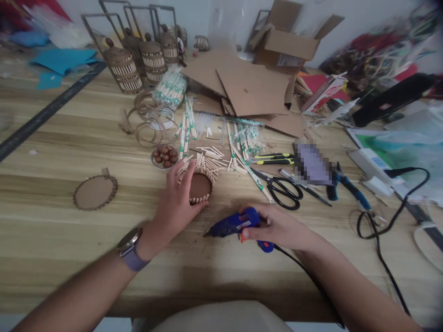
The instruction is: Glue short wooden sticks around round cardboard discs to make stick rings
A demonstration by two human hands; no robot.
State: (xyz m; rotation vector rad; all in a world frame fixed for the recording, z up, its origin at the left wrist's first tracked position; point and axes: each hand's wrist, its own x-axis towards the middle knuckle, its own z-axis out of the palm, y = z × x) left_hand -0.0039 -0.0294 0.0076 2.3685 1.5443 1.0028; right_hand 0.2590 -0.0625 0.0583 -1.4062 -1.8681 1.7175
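Observation:
My left hand rests on the near left edge of a small round cardboard base ringed with upright wooden sticks, steadying it on the wooden table. My right hand grips a blue hot glue gun, its nozzle pointing left toward the base and lying low over the tabletop. The gun's black cord trails back toward me. Loose wooden sticks lie just behind the base.
Black scissors, yellow-handled cutters, blue pliers and a dish of brown nuts lie behind. A toothed cardboard disc sits left. Finished stick lanterns, cardboard sheets and a box stand farther back.

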